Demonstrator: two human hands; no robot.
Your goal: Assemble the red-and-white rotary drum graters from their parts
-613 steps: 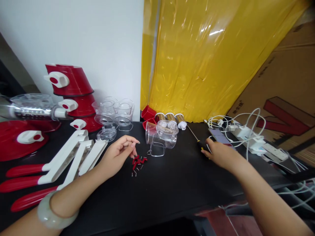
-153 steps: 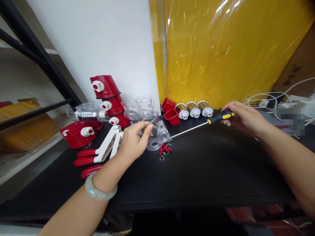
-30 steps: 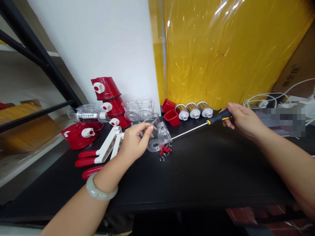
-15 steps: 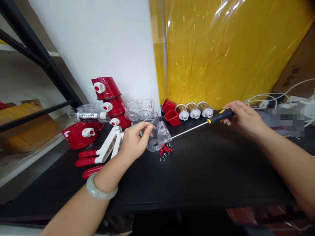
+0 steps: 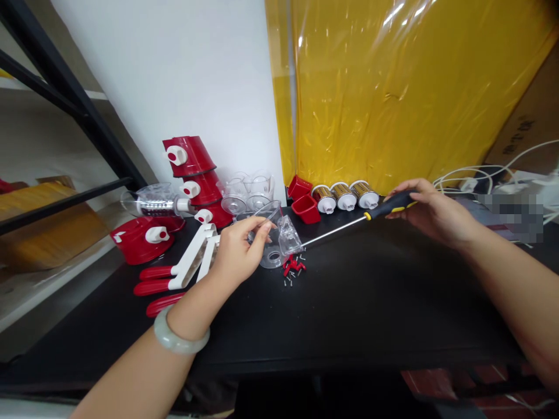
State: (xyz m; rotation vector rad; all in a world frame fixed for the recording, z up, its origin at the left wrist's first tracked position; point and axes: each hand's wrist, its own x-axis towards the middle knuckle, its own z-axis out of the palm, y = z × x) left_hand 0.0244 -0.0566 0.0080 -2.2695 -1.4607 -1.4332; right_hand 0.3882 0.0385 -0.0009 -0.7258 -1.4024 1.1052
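Observation:
My left hand is closed on the rim of a clear plastic hopper, part of which my fingers hide. In my right hand is a screwdriver with a black and yellow handle. Its long shaft slants down to the left, and the tip is at the hopper's right edge; whether it sits on a screw I cannot tell. Just below the hopper lie small red plastic parts and several loose screws on the black table.
Red grater bases are stacked at the back left, beside clear hoppers. White handles with red grips lie left of my forearm. Red pushers and metal grating drums line the back. White cables run at the right.
The screwdriver's handle has turned in my right hand, its yellow patch now facing lower, and has shifted slightly left. The hopper tilts a little differently. My left hand keeps its place.

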